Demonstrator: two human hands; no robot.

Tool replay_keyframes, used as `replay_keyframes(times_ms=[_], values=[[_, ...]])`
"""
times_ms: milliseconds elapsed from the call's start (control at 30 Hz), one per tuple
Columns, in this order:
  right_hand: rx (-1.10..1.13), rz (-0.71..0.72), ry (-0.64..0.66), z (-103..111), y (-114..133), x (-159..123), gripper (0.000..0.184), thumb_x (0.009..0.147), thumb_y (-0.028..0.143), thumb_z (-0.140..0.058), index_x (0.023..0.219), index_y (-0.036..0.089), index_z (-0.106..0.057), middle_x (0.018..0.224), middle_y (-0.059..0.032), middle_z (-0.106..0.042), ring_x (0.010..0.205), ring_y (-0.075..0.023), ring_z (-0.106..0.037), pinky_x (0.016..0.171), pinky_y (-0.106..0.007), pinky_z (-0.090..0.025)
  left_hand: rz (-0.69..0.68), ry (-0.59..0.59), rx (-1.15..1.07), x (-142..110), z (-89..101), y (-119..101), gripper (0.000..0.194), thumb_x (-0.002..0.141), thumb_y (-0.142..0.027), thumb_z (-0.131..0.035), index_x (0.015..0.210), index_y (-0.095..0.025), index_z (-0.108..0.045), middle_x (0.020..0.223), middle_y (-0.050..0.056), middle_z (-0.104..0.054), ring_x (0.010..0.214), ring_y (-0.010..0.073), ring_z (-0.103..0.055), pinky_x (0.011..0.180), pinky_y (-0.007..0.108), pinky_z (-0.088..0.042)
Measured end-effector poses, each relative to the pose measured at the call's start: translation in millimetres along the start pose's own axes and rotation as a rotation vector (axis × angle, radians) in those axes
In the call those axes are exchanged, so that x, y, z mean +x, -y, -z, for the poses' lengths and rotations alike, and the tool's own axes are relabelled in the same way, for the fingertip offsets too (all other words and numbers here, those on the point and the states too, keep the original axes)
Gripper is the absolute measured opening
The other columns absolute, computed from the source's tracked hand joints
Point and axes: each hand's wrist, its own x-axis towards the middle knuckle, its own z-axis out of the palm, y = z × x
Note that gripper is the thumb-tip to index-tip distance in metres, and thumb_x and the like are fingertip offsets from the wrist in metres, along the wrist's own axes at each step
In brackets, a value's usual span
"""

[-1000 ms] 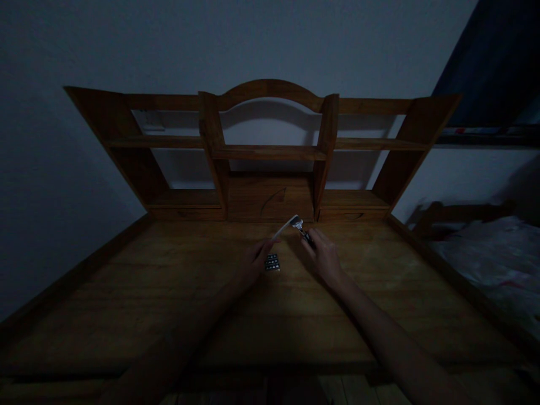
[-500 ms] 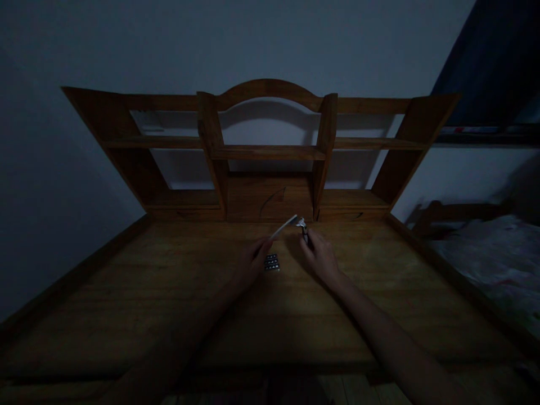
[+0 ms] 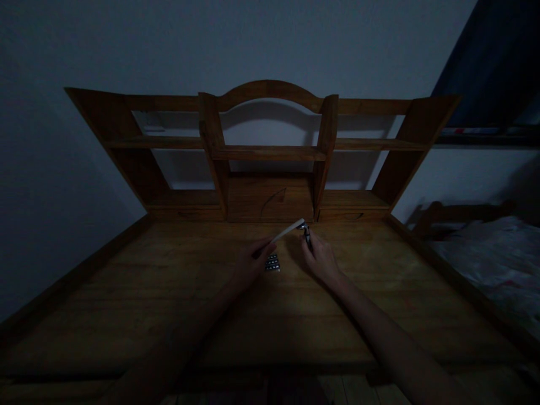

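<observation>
My left hand (image 3: 250, 261) is closed around the handle of a pale toothbrush (image 3: 287, 230), which slants up to the right. In my right hand (image 3: 321, 256) is a razor (image 3: 307, 237) with a dark handle and a shiny metal head, gripped upright between thumb and fingers. The toothbrush's head end lies over the razor's head and partly hides it; they appear to touch. Below, beside my left hand, a small dark pack of razor cartridges (image 3: 272, 263) with shiny rows rests on the wooden desk (image 3: 270, 320).
A wooden shelf unit (image 3: 268, 152) with several compartments stands along the desk's back edge, against the wall. Raised wooden rims (image 3: 439, 270) border the desk's sides. To the right is a bed with pale, rumpled bedding (image 3: 493, 259). The room is dim.
The toothbrush has moved slightly right and its tip has come down onto the razor's head, where a gap showed before. The razor has tilted a little; the cartridge pack stays put.
</observation>
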Motion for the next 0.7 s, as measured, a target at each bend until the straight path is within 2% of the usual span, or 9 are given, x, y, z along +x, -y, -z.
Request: replay_keyframes(times_ms=[233, 400, 567, 700], values=[[-0.047, -0.005, 0.023, 1.7, 0.6, 0.1, 0.026, 0.092, 0.024, -0.038, 0.111, 0.015, -0.054, 0.091, -0.0114, -0.066, 0.08, -0.0247, -0.063, 0.07, -0.033, -0.046, 0.03, -0.049, 0.005, 1.7, -1.9, 3.3, 0.041, 0.082, -0.05, -0.055, 0.104, -0.018, -0.069, 0.099, 0.005, -0.071, 0.087, 0.0221, -0.065, 0.075, 0.031, -0.051], [-0.073, -0.032, 0.017, 0.2, -1.5, 0.0, 0.03, 0.092, 0.025, -0.037, 0.115, 0.014, -0.053, 0.092, -0.0113, -0.067, 0.082, -0.0243, -0.064, 0.072, -0.032, -0.046, 0.047, 0.003, -0.037, 1.3, -1.0, 0.3, 0.04, 0.08, -0.049, -0.057, 0.104, -0.019, -0.069, 0.1, 0.005, -0.071, 0.089, 0.0226, -0.065, 0.077, 0.032, -0.051], [-0.114, -0.035, 0.016, -1.1, -2.9, -0.7, 0.03, 0.092, 0.025, -0.037, 0.114, 0.015, -0.054, 0.093, -0.0106, -0.067, 0.08, -0.0232, -0.064, 0.07, -0.031, -0.046, 0.061, -0.048, -0.062, 2.0, -0.9, 1.2, 0.038, 0.08, -0.048, -0.059, 0.103, -0.019, -0.069, 0.099, 0.004, -0.071, 0.089, 0.022, -0.065, 0.075, 0.031, -0.051], [-0.124, -0.037, 0.023, 0.5, -2.1, -0.3, 0.028, 0.092, 0.026, -0.037, 0.11, 0.015, -0.056, 0.091, -0.0104, -0.068, 0.078, -0.0232, -0.064, 0.069, -0.031, -0.045, 0.053, -0.022, -0.081, 1.0, -1.8, 2.5, 0.038, 0.079, -0.048, -0.059, 0.101, -0.019, -0.07, 0.097, 0.004, -0.072, 0.088, 0.0222, -0.066, 0.076, 0.031, -0.052]])
